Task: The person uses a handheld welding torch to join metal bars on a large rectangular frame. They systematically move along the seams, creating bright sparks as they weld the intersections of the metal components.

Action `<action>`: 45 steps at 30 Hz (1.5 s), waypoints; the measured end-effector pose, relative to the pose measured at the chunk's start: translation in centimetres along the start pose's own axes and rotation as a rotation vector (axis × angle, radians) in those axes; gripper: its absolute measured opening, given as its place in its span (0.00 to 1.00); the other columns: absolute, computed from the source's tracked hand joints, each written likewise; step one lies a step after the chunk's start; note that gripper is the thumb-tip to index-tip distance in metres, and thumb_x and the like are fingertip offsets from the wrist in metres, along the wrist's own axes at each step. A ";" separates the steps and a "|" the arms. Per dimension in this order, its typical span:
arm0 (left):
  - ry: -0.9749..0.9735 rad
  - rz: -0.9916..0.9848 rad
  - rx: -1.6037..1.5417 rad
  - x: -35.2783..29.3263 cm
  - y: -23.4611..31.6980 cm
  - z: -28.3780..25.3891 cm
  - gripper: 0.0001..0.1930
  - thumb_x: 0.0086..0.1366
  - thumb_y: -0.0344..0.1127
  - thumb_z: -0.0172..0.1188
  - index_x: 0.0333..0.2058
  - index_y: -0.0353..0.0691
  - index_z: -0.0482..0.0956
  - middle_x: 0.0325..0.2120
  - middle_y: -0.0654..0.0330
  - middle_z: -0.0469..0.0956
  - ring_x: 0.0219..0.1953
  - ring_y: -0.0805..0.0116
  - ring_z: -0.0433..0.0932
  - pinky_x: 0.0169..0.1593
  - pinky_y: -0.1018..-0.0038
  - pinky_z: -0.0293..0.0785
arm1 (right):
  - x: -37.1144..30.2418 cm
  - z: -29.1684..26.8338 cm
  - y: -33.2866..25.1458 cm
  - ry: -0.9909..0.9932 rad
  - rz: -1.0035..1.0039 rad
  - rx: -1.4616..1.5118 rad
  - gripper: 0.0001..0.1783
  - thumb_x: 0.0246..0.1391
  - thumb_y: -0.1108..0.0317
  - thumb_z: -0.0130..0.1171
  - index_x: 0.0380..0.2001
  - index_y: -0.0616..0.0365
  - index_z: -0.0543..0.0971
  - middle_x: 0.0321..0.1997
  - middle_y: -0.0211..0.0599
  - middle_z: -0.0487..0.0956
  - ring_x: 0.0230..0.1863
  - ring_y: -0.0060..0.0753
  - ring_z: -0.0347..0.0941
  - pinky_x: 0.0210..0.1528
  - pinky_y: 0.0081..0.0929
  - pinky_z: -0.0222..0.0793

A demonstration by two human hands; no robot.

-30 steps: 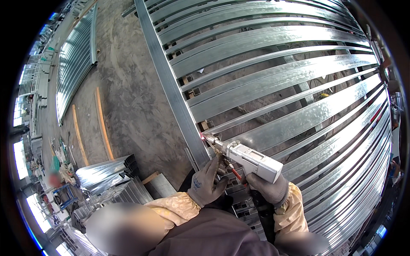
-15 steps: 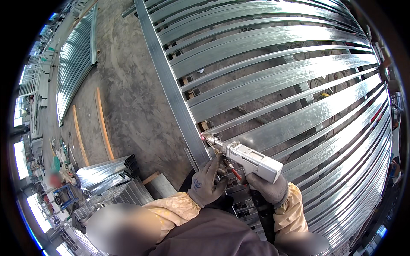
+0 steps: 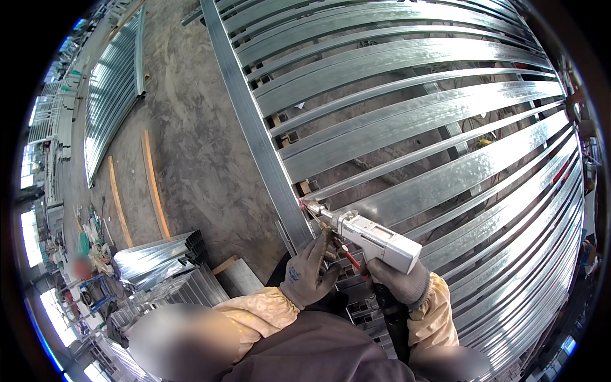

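My right hand [image 3: 402,280], in a grey work glove, is wrapped around the grip of a white and silver handheld welding gun [image 3: 380,240]. The gun's metal nozzle [image 3: 313,205] meets the inner edge of a long galvanized steel beam [image 3: 264,143], where a thin crossbar joins it; a small pinkish glow shows at the tip. My left hand [image 3: 310,270], gloved alike, lies against the near end of the beam. Its fingers are stretched forward, with the thumb apart and the fingertips close under the front of the gun. A red-and-black piece [image 3: 350,256] hangs below the gun.
Many parallel steel bars [image 3: 407,127] form a large frame at right, with gaps between them. A thick black hose [image 3: 391,318] runs down from the gun. Left on the floor lie wooden strips [image 3: 154,188], stacked metal profiles [image 3: 156,258] and another panel [image 3: 114,95].
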State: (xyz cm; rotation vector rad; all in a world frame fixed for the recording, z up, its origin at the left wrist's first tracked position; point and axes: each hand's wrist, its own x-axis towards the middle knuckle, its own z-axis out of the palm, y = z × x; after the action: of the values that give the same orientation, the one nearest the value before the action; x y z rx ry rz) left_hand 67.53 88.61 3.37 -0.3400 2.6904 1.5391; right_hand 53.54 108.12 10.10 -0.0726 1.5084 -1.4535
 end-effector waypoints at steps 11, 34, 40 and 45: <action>0.002 0.026 0.046 -0.1 -0.3 0.0 0.42 0.56 0.35 0.68 0.68 0.31 0.62 0.49 0.41 0.79 0.41 0.44 0.83 0.42 0.59 0.80 | -0.1 -0.2 0.2 -0.007 -0.018 -0.045 0.17 0.63 0.67 0.61 0.53 0.63 0.77 0.33 0.31 0.81 0.31 0.21 0.77 0.33 0.23 0.74; -0.004 0.039 0.031 0.0 -0.1 -0.2 0.44 0.56 0.35 0.69 0.70 0.30 0.59 0.51 0.41 0.78 0.39 0.52 0.85 0.40 0.64 0.81 | 0.0 0.1 -0.2 -0.001 -0.008 -0.014 0.20 0.62 0.67 0.62 0.55 0.63 0.76 0.32 0.30 0.80 0.31 0.21 0.76 0.33 0.25 0.74; -0.002 0.038 0.020 0.0 -0.2 -0.1 0.44 0.55 0.34 0.69 0.70 0.29 0.59 0.51 0.42 0.79 0.40 0.53 0.85 0.41 0.64 0.81 | 0.1 -0.2 -0.1 -0.019 -0.004 -0.042 0.16 0.63 0.67 0.61 0.51 0.62 0.78 0.32 0.30 0.81 0.31 0.21 0.76 0.33 0.24 0.74; -0.010 0.034 0.042 0.1 -0.4 -0.1 0.44 0.56 0.34 0.68 0.70 0.30 0.59 0.51 0.42 0.79 0.40 0.52 0.85 0.41 0.64 0.81 | 0.1 -0.3 0.1 -0.013 -0.011 -0.058 0.18 0.62 0.67 0.62 0.53 0.62 0.77 0.33 0.30 0.81 0.32 0.21 0.77 0.33 0.24 0.74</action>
State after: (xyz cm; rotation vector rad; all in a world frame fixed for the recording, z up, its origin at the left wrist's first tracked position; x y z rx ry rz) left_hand 67.56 88.36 3.08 -0.2857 2.7311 1.4858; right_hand 53.38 108.30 9.90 -0.1260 1.5415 -1.4157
